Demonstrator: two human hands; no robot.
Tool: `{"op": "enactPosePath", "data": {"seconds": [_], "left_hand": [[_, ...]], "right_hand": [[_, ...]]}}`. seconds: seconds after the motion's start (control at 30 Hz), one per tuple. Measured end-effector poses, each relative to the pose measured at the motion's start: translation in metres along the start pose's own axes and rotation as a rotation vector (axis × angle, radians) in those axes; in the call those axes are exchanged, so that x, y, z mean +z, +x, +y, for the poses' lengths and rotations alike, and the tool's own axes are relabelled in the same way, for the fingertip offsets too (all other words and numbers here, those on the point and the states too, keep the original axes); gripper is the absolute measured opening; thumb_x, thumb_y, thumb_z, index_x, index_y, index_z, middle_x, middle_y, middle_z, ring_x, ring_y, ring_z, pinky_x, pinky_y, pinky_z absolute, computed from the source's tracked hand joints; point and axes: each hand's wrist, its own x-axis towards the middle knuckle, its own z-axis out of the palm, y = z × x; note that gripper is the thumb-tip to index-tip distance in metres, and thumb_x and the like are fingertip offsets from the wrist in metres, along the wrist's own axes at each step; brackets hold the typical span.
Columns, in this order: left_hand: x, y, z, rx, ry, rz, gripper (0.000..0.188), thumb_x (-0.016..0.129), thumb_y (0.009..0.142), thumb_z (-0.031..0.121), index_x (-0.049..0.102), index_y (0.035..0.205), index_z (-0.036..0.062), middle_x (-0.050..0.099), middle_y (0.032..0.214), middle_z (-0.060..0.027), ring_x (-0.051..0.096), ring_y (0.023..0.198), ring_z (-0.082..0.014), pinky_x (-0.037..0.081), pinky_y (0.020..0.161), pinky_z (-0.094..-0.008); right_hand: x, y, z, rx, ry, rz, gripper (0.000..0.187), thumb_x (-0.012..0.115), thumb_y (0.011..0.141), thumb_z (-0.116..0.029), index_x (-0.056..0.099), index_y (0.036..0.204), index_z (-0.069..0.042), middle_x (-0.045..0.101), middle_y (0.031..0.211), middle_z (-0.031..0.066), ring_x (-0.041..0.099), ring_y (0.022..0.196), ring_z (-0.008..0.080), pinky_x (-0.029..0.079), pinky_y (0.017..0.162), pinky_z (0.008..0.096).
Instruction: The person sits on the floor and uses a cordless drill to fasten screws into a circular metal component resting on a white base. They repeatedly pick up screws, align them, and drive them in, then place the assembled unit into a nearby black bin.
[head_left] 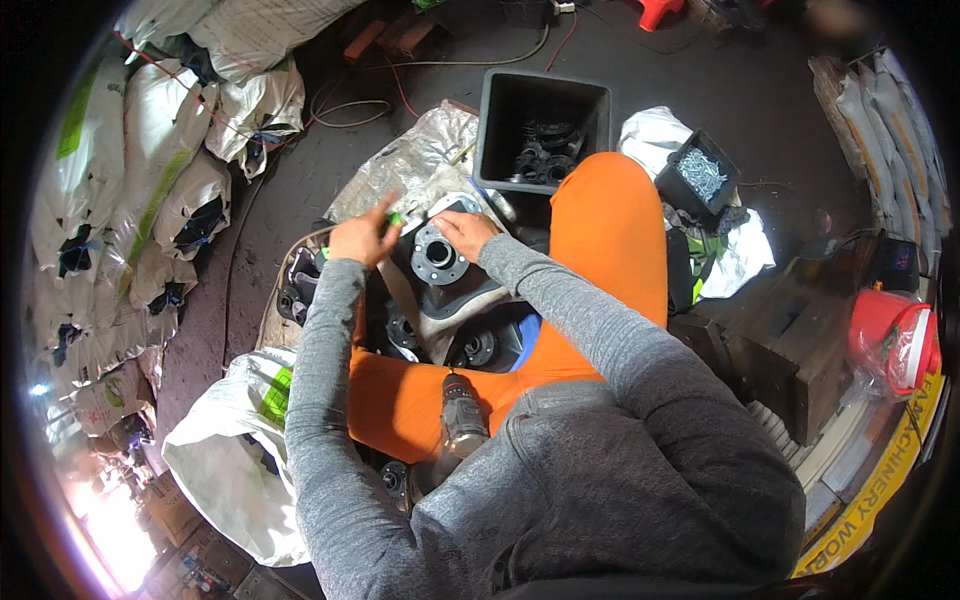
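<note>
My left hand (362, 240) is raised with index finger and thumb spread, beside a small bright green patch whose kind I cannot make out. My right hand (466, 234) has its fingertips pinched together at the upper rim of a round black flanged part (437, 257), which has a centre hole and smaller holes around it. Whatever is between those fingertips is hidden. The flanged part rests between my legs on pale sacking. A cordless drill (462, 418) lies across my lap, its tip toward another round black part (478, 348).
Ahead stands a black bin (545, 85) with dark parts inside. To its right, a small black tray (697, 172) holds many silvery screws. White sacks (150, 150) are piled at the left, and an open white bag (240, 460) sits nearer. A wooden box (790, 340) and a red container (888, 340) are at the right.
</note>
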Motion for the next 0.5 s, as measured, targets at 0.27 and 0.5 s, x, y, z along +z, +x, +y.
{"op": "enactPosePath", "data": {"seconds": [0.27, 0.5], "left_hand": [[0.035, -0.090, 0.015, -0.514, -0.623, 0.092, 0.055, 0.073, 0.079, 0.041, 0.059, 0.114, 0.0000, 0.067, 0.092, -0.0152, 0.064, 0.084, -0.0228, 0.051, 0.076, -0.0348], [0.006, -0.145, 0.004, -0.594, -1.453, 0.557, 0.027, 0.077, 0.075, 0.008, 0.060, 0.096, 0.0062, 0.061, 0.082, 0.0014, 0.057, 0.074, -0.0084, 0.047, 0.072, -0.0248]], "right_hand": [[0.012, 0.014, 0.013, 0.159, 0.355, 0.055, 0.039, 0.051, 0.096, -0.034, 0.064, 0.110, 0.000, 0.068, 0.101, 0.0122, 0.063, 0.093, 0.0228, 0.047, 0.087, 0.0331], [-0.002, 0.002, -0.051, 0.059, 0.498, -0.081, 0.047, 0.047, 0.098, -0.041, 0.051, 0.132, -0.009, 0.065, 0.107, 0.0052, 0.061, 0.087, 0.0142, 0.050, 0.077, 0.0262]]}}
